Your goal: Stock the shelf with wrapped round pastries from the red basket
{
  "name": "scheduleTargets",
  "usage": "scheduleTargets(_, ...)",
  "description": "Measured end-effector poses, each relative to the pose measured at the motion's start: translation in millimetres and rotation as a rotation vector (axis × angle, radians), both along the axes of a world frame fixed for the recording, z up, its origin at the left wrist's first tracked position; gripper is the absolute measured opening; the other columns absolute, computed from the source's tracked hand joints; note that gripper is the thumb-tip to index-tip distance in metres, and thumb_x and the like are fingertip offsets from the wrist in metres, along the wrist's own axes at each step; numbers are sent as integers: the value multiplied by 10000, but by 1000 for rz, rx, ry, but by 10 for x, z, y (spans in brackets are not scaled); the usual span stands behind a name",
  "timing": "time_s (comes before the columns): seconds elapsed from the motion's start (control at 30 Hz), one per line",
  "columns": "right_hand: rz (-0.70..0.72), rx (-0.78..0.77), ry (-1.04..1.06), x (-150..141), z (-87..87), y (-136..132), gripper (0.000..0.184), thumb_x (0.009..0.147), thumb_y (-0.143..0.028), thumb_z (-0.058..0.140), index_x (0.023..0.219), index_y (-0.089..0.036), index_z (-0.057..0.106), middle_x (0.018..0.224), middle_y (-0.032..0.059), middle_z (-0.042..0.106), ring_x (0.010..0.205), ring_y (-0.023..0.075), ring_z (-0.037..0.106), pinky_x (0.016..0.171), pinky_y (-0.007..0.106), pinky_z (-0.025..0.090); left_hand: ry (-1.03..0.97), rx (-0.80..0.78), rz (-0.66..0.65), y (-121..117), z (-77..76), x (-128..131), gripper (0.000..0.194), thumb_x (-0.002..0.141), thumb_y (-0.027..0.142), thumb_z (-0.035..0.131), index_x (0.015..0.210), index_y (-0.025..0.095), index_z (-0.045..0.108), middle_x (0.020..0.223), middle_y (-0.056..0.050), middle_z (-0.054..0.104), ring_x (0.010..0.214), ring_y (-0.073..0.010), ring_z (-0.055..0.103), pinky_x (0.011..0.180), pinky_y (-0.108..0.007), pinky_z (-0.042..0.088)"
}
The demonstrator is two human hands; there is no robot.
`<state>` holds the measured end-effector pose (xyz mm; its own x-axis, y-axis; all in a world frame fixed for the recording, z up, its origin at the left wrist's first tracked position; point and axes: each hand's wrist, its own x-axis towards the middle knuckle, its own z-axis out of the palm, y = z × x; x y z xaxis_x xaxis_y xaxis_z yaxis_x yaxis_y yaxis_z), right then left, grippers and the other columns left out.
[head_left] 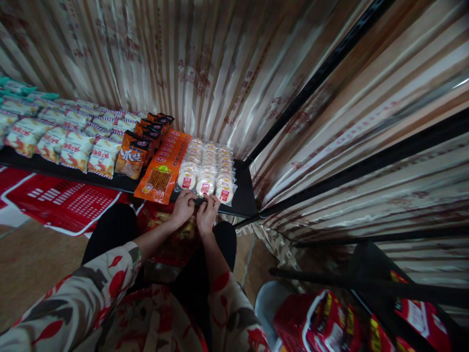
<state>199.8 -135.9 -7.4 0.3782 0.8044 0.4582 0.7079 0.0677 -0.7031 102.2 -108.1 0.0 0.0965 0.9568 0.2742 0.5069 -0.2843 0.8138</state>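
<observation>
My left hand (184, 207) and my right hand (207, 211) are side by side at the front edge of a black shelf (246, 195). The fingers of both are bent inward, at the lower corners of the middle front rice cracker packet (205, 186). That clear packet with a red label leads one of three rows of round white crackers. Another cracker packet (224, 192) lies just beyond my right fingers. Left of the crackers is a flat orange snack bag (161, 168), close to my left hand. My fingertips are partly hidden.
White snack bags (75, 151) and orange-and-black bags (131, 155) stand in rows to the left. A striped curtain (205, 63) hangs behind, with black metal bars (315, 80) at right. Red packages (322, 318) lie lower right; golden packages (185, 232) sit under the shelf.
</observation>
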Motion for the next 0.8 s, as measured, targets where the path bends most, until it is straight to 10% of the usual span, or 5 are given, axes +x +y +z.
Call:
scheduleTargets(0.33,171,-55,25,-307,-414,-278,284,776,-95,351,884,-168,603,913,72,533,892,153,526,825,288,435,98,-131,-110,-350,-399,-306,266,732,80,381,666,192,613,721,-9,587,726,-121,555,737,-239,454)
scheduleTargets(0.8,169,-719,111,-388,-1235,-245,310,787,-71,384,953,-149,634,954,91,658,942,180,589,853,289,421,402,-723,40,-438,-1174,-651,272,750,86,456,967,123,617,1019,-113,649,964,-183,596,825,-257,436)
